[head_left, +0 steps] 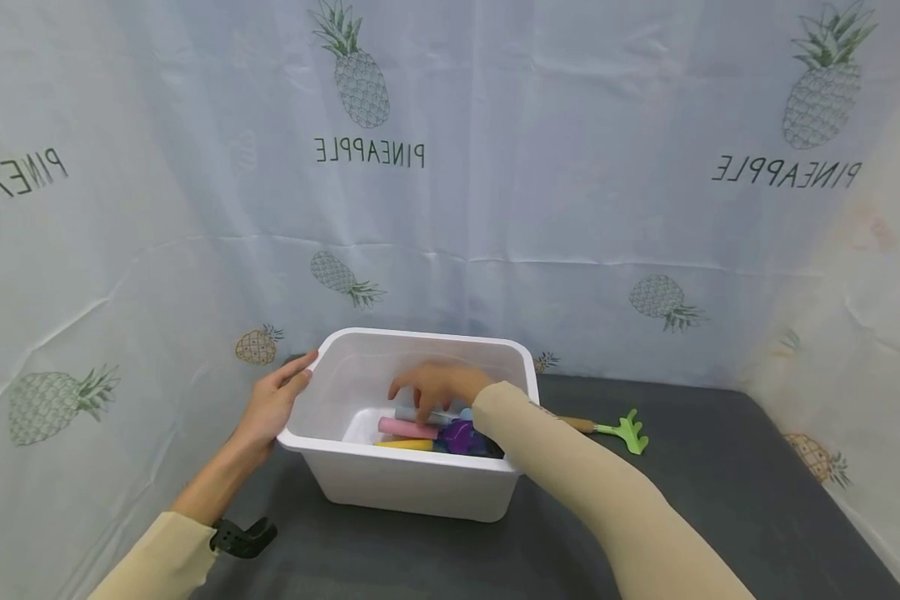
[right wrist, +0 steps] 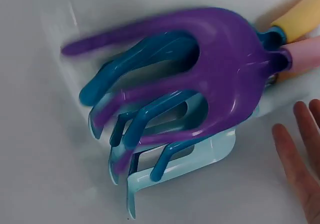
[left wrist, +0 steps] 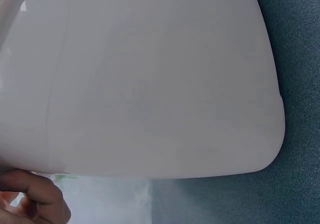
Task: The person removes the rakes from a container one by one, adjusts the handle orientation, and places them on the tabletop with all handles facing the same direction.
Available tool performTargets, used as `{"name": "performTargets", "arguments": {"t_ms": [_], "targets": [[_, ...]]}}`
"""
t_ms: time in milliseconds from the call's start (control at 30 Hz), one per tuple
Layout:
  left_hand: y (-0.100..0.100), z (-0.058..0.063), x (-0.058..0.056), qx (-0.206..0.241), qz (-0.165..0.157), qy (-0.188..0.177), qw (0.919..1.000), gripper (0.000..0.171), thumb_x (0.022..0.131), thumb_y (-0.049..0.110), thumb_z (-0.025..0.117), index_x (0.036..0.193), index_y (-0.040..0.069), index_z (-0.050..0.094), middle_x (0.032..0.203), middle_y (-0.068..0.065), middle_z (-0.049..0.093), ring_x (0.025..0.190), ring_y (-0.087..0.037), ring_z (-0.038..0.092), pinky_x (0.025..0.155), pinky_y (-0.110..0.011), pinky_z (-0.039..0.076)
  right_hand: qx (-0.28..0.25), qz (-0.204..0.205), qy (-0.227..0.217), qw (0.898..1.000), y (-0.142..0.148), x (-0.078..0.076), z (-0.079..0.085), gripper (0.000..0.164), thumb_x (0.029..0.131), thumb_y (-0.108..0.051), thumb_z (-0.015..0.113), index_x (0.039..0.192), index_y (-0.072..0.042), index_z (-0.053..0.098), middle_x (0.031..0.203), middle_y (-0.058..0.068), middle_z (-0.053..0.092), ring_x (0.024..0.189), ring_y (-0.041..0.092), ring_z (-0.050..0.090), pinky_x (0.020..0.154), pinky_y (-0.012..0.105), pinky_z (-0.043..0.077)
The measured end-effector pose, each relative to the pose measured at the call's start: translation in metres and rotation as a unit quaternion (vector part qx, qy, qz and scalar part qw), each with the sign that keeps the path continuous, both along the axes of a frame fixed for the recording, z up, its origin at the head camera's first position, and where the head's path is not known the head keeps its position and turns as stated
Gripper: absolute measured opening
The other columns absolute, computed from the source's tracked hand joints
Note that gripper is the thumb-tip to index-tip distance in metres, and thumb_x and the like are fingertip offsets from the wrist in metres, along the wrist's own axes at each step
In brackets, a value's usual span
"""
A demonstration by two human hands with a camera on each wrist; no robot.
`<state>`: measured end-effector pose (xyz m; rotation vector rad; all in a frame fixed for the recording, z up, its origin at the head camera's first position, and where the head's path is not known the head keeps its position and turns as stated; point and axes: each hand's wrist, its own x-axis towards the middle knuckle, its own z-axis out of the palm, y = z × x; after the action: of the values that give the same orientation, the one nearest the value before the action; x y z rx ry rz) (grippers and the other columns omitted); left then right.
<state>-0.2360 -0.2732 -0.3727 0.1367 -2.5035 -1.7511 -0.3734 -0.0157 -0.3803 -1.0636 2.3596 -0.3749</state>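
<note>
A white plastic bin (head_left: 412, 479) stands on the dark table. My left hand (head_left: 273, 408) grips its left rim, and in the left wrist view curled fingers (left wrist: 37, 196) show at the bin's edge. Inside the bin, my right hand (head_left: 442, 385) hovers over garden hand rakes, holding nothing, fingers spread. On top lies a purple rake (right wrist: 225, 59) with a pink handle (head_left: 405, 428). Beneath it are a blue rake (right wrist: 172, 46) with a yellow handle (head_left: 405, 444) and a light-blue rake (right wrist: 217, 146). The right forearm hides part of the bin's right side.
A green hand rake (head_left: 627, 432) with a wooden handle lies on the table (head_left: 690, 500), right of the bin. A pineapple-print curtain (head_left: 570, 208) hangs behind and along both sides. A black watch (head_left: 243, 537) is on the left wrist.
</note>
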Motion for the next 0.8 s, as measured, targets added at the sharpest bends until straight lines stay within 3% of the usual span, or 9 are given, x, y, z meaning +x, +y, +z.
{"name": "performTargets", "arguments": {"t_ms": [133, 300, 500, 800], "targets": [[0.000, -0.001, -0.002, 0.000, 0.000, -0.001, 1.0000, 0.053, 0.112, 0.035, 0.041, 0.163, 0.020, 0.034, 0.171, -0.013, 0.029, 0.146, -0.040, 0.045, 0.091, -0.027, 0.054, 0.003, 0.014, -0.002, 1.000, -0.003, 0.000, -0.009, 0.063, 0.085, -0.018, 0.085, 0.142, -0.027, 0.059, 0.102, 0.002, 0.066, 0.089, 0.018, 0.061, 0.081, 0.038, 0.060], [0.000, -0.002, -0.003, 0.006, 0.001, -0.003, 1.0000, 0.053, 0.112, 0.034, 0.041, 0.163, 0.021, 0.033, 0.170, -0.013, 0.029, 0.146, -0.040, 0.045, 0.089, -0.023, 0.053, -0.004, 0.029, -0.041, 0.999, -0.009, 0.001, -0.019, 0.064, 0.083, -0.010, 0.085, 0.139, -0.025, 0.058, 0.105, 0.009, 0.064, 0.084, 0.017, 0.061, 0.075, 0.032, 0.061], [0.001, 0.000, -0.002, 0.000, 0.002, -0.001, 1.0000, 0.053, 0.112, 0.035, 0.041, 0.163, 0.021, 0.034, 0.171, -0.012, 0.028, 0.148, -0.039, 0.043, 0.092, -0.025, 0.053, -0.009, 0.032, -0.082, 0.996, -0.012, 0.010, -0.017, 0.063, 0.084, -0.007, 0.084, 0.138, -0.025, 0.056, 0.113, 0.010, 0.066, 0.089, 0.018, 0.065, 0.075, 0.030, 0.061], [0.000, 0.001, 0.000, -0.004, -0.001, -0.002, 1.0000, 0.053, 0.112, 0.033, 0.041, 0.163, 0.020, 0.034, 0.171, -0.012, 0.027, 0.149, -0.040, 0.042, 0.094, -0.027, 0.053, 0.007, 0.055, -0.062, 0.997, -0.013, 0.016, -0.018, 0.061, 0.090, -0.004, 0.077, 0.140, -0.027, 0.051, 0.114, 0.009, 0.065, 0.083, 0.016, 0.064, 0.075, 0.033, 0.062]]}}
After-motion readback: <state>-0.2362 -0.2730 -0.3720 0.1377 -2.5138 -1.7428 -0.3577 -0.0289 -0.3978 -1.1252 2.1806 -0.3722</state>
